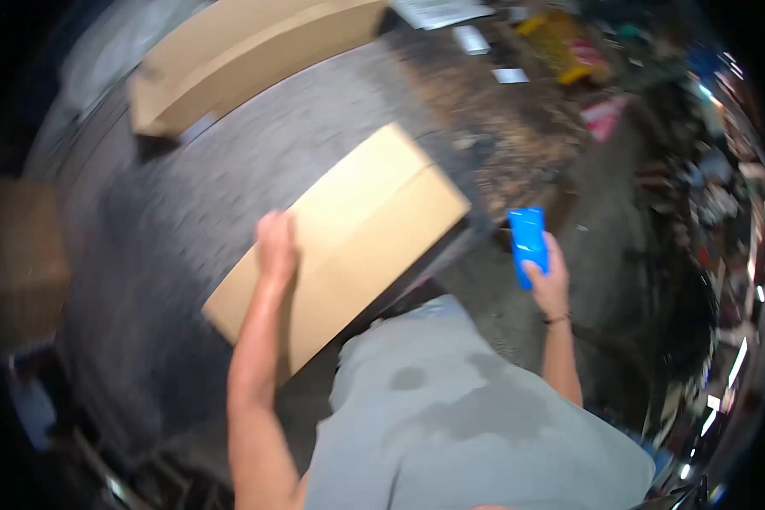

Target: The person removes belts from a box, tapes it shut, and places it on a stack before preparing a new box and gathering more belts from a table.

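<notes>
A flat-topped cardboard box (pixel 348 234) lies at an angle on the dark, worn work surface in front of me. My left hand (pixel 276 245) is closed at its far left edge, the fingers curled over and partly blurred. Off to the right, away from the box, my right hand (pixel 550 279) grips a shiny blue oblong object (pixel 527 242), thumb across its near end. What kind of object it is I cannot make out.
A long cardboard box (pixel 263 55) stands at the back left of the grey work surface (pixel 204 183). Papers (pixel 442 10) and a yellow packet (pixel 563 47) lie on the brown, scuffed board (pixel 518 127). Clutter fills the right side. Another brown carton (pixel 27 259) is at far left.
</notes>
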Available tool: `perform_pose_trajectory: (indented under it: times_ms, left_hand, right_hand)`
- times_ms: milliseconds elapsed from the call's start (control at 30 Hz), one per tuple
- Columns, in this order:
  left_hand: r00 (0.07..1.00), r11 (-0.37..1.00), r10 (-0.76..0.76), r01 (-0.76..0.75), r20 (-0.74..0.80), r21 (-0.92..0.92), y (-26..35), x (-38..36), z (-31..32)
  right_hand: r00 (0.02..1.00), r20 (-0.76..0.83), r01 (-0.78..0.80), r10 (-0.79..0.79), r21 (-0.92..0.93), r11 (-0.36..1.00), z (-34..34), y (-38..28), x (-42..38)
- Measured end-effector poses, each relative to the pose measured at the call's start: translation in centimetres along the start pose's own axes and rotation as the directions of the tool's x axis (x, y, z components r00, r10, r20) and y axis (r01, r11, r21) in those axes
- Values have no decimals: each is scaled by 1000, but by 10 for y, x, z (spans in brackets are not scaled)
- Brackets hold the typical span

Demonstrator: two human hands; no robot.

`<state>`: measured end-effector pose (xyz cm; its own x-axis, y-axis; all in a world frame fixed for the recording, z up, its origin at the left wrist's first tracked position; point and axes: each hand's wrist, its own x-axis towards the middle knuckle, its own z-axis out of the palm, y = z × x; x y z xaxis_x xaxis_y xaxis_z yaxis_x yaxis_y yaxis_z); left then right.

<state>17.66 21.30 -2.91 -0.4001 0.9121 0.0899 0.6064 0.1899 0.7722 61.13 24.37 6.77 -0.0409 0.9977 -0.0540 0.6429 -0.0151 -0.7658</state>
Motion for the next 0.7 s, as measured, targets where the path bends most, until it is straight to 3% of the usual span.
perform_pose_trajectory:
  times_ms: [33,133,167,200,267,300,333,367,400,433,467,500,533,567,600,667,700]
  left_hand:
    - [958,893,274,-286,84,349,-6,-8,6]
    - [910,845,387,-416,151,337,8,-55,29]
    - [943,871,299,-331,145,362,1,-61,27]
    - [971,889,195,-233,135,394,-11,-58,22]
    - [979,767,25,111,-201,633,-45,-32,9]
    - [960,786,-214,279,-180,552,-30,-21,16]
    - [877,746,-454,472,-160,471,-17,-8,18]
    - [883,870,-298,408,-363,278,-18,-23,52]
    - [913,822,-131,318,-385,473,-34,-40,87]
    - [901,761,-364,435,-237,481,34,-37,92]
    - [910,728,-320,414,-262,547,33,-49,122]
    - [875,700,-411,482,-256,527,72,-51,134]
    - [884,670,-423,453,-199,588,78,-56,153]
    - [889,689,-413,448,-199,570,102,-64,159]
    - [900,720,-395,428,-185,547,120,-73,157]
    - [837,634,-424,547,-345,547,112,-102,143]
    - [802,594,-399,595,-444,541,104,-113,136]
  right_hand:
    - [999,-41,-6,7,18,1000,-1,5,3]
    - [994,-106,-2,19,158,987,-15,31,50]
    - [992,-128,2,18,157,988,-24,39,66]
    - [990,-137,34,-30,30,999,-32,48,86]
    - [990,-108,71,-90,-166,984,-43,64,132]
    - [982,-105,130,-159,-239,962,-47,82,164]
    - [995,-92,16,-49,-330,944,-53,96,194]
    - [997,-68,-66,42,-420,905,-57,109,227]
    - [998,-54,-10,-17,-461,887,-57,128,259]
    - [992,-12,-118,128,-479,870,-59,115,281]
    - [998,26,60,-55,-508,859,-58,142,306]
    - [970,86,238,-229,-547,803,-58,176,334]
    - [883,107,434,-457,-558,708,-51,211,362]
    - [957,193,289,-214,-642,710,-50,193,365]
    - [953,243,300,-180,-684,665,-47,182,366]
    - [911,244,404,-332,-687,604,-46,181,369]
    - [917,249,391,-312,-714,580,-46,181,371]
